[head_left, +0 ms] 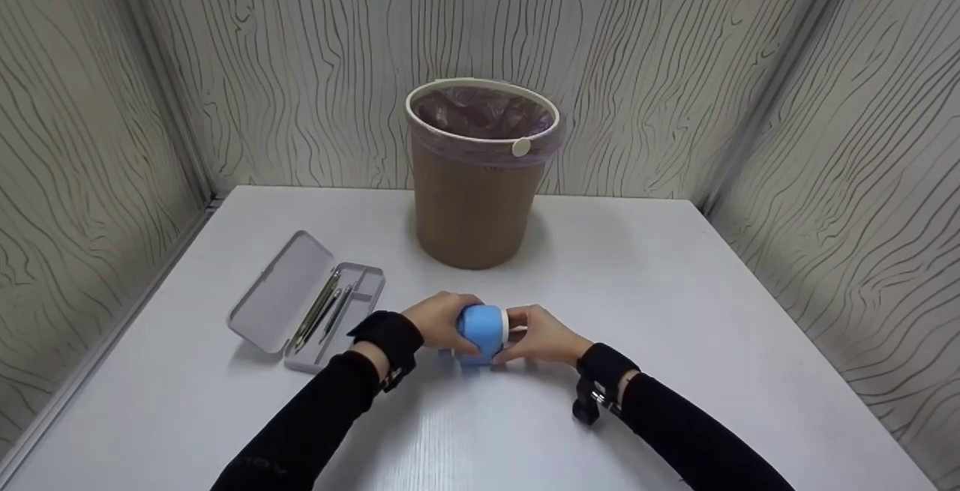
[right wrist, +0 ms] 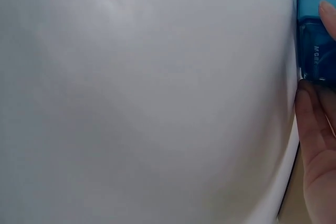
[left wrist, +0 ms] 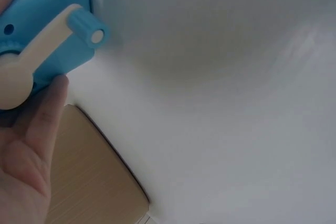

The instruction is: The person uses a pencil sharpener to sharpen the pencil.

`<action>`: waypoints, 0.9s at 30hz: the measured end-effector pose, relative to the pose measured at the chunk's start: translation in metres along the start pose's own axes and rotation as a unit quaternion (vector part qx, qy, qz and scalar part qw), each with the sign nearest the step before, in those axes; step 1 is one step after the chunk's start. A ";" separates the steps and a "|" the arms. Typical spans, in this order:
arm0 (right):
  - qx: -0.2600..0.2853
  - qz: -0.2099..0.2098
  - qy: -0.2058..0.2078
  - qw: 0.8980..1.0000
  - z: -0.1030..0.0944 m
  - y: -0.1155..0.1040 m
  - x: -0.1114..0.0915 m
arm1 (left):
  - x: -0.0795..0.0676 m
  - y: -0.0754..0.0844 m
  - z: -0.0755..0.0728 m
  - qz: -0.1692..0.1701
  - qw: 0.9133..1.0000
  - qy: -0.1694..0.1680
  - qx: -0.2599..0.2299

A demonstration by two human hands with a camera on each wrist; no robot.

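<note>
A blue pencil sharpener (head_left: 481, 330) with a cream face on its right side sits low over the table between both hands. My left hand (head_left: 441, 318) grips its body from the left, fingers on the far side and thumb on the near side. My right hand (head_left: 547, 337) pinches the right end, fingers at the cream face and thumb along the lower edge. The left wrist view shows the sharpener's cream crank (left wrist: 50, 38) with a blue knob. A dark translucent drawer (right wrist: 317, 56) shows in the right wrist view, mostly cut off by the frame.
An open grey pencil case (head_left: 274, 303) lies to the left, holding several pens or pencils (head_left: 319, 311). Behind the hands stands a brown bin (head_left: 476, 206) with a purple liner bag. Patterned walls enclose the white table (head_left: 645, 281) at the back and sides.
</note>
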State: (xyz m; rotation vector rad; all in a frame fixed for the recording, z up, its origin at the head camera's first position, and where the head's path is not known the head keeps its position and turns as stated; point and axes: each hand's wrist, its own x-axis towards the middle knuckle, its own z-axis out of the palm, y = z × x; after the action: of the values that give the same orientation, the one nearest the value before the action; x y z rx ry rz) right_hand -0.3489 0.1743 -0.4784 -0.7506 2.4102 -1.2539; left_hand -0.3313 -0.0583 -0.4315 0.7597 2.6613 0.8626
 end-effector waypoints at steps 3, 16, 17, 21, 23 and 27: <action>-0.001 0.004 0.000 1.000 0.000 0.000 0.002 | 0.000 -0.001 0.000 0.001 1.000 0.003 0.003; 0.000 -0.009 -0.002 1.000 0.004 0.002 0.004 | 0.000 0.000 0.002 0.000 1.000 0.004 0.006; -0.001 -0.010 -0.002 1.000 0.004 0.001 0.004 | 0.000 0.000 0.002 0.000 1.000 0.003 0.007; -0.006 -0.011 0.007 1.000 0.004 -0.001 0.003 | 0.000 0.002 0.001 -0.003 1.000 -0.003 0.015; -0.011 -0.010 0.017 1.000 0.004 -0.002 0.003 | 0.001 0.003 -0.001 -0.004 1.000 0.000 0.026; -0.024 0.004 0.051 0.998 0.000 0.000 0.001 | 0.001 -0.001 -0.005 -0.011 0.999 0.015 0.046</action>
State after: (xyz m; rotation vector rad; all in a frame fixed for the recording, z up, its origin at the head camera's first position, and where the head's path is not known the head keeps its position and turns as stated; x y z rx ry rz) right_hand -0.3494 0.1736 -0.4782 -0.7062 2.5305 -1.2643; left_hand -0.3346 -0.0605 -0.4276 0.7409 2.7476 0.7562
